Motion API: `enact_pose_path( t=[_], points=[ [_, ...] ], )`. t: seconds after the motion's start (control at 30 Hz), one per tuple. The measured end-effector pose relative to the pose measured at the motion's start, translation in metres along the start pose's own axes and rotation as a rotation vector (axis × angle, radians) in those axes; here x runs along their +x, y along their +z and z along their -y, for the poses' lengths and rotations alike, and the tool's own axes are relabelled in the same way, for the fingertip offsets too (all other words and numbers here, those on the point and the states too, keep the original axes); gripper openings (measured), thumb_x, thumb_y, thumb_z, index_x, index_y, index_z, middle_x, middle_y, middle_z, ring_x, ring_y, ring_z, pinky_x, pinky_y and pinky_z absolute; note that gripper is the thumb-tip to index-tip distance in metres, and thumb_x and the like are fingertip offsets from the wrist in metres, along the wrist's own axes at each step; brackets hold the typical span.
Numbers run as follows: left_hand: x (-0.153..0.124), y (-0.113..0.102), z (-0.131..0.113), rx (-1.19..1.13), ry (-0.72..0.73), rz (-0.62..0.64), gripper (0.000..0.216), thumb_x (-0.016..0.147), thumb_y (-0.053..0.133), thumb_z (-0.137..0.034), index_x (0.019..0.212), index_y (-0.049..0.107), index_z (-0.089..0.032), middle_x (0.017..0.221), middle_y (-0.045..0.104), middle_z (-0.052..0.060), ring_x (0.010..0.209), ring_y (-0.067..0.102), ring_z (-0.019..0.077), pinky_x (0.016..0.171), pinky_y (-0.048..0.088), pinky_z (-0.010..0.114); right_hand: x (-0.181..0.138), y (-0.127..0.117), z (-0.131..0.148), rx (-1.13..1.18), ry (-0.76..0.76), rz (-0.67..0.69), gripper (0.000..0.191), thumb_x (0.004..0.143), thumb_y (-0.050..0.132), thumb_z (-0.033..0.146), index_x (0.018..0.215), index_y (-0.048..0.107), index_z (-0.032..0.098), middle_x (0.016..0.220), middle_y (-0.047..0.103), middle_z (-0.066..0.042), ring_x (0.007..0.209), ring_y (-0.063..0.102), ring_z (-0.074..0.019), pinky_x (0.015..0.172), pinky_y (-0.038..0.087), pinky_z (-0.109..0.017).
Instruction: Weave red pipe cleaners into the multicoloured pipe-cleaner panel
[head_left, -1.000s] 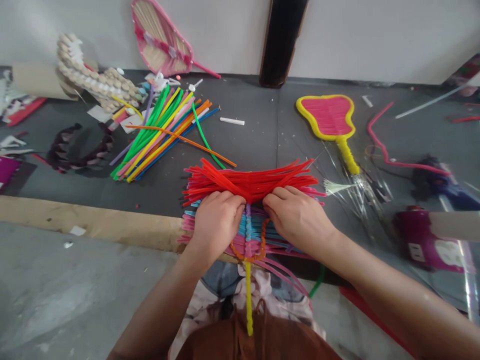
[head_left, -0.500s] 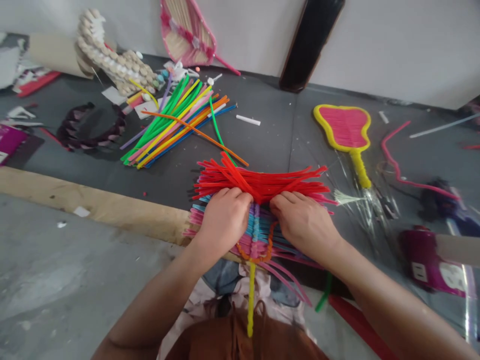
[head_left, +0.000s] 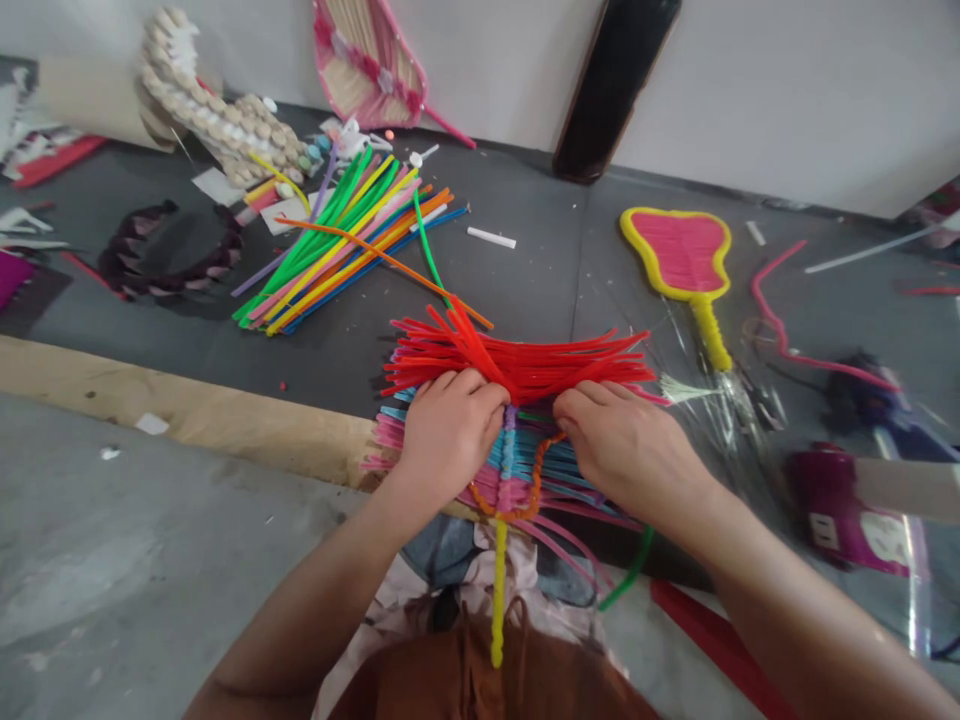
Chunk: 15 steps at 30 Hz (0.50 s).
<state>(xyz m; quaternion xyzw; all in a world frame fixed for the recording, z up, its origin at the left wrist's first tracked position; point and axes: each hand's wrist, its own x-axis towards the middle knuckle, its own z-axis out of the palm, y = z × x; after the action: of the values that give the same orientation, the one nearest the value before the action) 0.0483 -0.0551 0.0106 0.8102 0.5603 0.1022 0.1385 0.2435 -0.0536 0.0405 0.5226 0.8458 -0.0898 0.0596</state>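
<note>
A half-woven fan of plastic straws (head_left: 517, 440) lies in front of me: red strands (head_left: 525, 365) on top, blue and pink rows below, a yellow-wrapped handle (head_left: 497, 590) pointing toward my lap. My left hand (head_left: 450, 432) is closed on the left side of the red strands near the central spine. On the right side of the red strands my right hand (head_left: 626, 450) pinches them, fingers curled. An orange strand (head_left: 536, 480) loops between my hands.
A loose bundle of coloured straws (head_left: 345, 245) lies further back on the dark mat. A finished pink and yellow fan (head_left: 686, 255) rests at the right. Another fan (head_left: 367, 60) leans on the wall. A wooden strip (head_left: 187, 410) edges the mat; a purple object (head_left: 847, 500) sits at right.
My right hand has shifted slightly right, away from the spine, and the view has moved a little. Both hands stay on the red strands.
</note>
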Motion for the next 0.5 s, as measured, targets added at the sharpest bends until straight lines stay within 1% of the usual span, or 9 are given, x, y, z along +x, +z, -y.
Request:
enact_pose_path(
  t=[0.2,0.4,0.5],
  points=[
    [0.0,-0.001,0.0,-0.035,0.002,-0.004,0.018,0.095,0.054,-0.027,0.096,0.072,-0.023,0.092,0.068,0.002,0.091,0.059,0.0217,0.081,0.043,0.035,0.006,-0.003,0.004,-0.051,-0.002,0.07,0.021,0.093,0.044,0.015,0.094,0.065,0.018,0.091,0.067,-0.008,0.087,0.062,-0.0233,0.07,0.035,-0.033],
    [0.001,0.0,0.002,-0.047,0.011,0.0,0.02,0.095,0.054,-0.029,0.095,0.073,-0.024,0.092,0.069,0.003,0.089,0.059,0.0223,0.081,0.043,0.035,0.012,-0.009,0.009,-0.098,-0.027,0.124,0.022,0.087,0.047,0.009,0.098,0.065,0.017,0.093,0.068,-0.01,0.089,0.063,-0.0249,0.07,0.037,-0.033],
    [0.001,0.001,0.003,-0.054,0.008,-0.007,0.019,0.095,0.055,-0.029,0.096,0.073,-0.025,0.093,0.07,0.003,0.09,0.06,0.0224,0.081,0.043,0.035,0.013,-0.009,0.008,-0.093,-0.024,0.13,0.022,0.089,0.046,0.01,0.099,0.065,0.017,0.094,0.068,-0.01,0.089,0.064,-0.0244,0.069,0.037,-0.033]
  ],
)
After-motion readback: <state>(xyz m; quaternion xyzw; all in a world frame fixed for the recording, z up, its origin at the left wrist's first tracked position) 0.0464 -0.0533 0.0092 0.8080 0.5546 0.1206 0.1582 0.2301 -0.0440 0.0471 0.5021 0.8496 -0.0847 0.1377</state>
